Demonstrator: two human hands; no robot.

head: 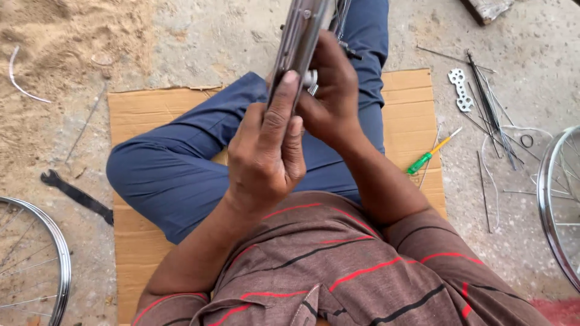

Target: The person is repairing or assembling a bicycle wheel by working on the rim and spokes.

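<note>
Rim: I see a shiny metal bicycle wheel rim (300, 33) held edge-on and nearly upright in front of the chest, above the crossed legs; its upper part runs out of the top of the view. The bright channel faces me, with a small hole or rivet near the top.
Left hand: my left hand (266, 151) is closed around the near edge of the rim, thumb laid up along the metal, fingers curled behind it.
Right hand: my right hand (329, 90) wraps the rim from the other side, fingers folded over it, pinching a small pale part against the rim; I cannot tell what that part is.
Hands together: both touch the rim and each other, just above the knee.
Seat: I sit cross-legged in blue trousers (175, 169) on a flattened sheet of cardboard (411, 96).
Floor: bare concrete with loose sand at the upper left.
Right side: a green-handled screwdriver (430, 155) lies at the cardboard's edge; beyond it a flat multi-hole wrench (462, 90) and a bundle of thin spokes (489, 105); another spoked wheel (556, 205) sits at the frame's edge.
Left side: a dark flat spanner (75, 194) lies on the floor, near a second spoked wheel (51, 253).
</note>
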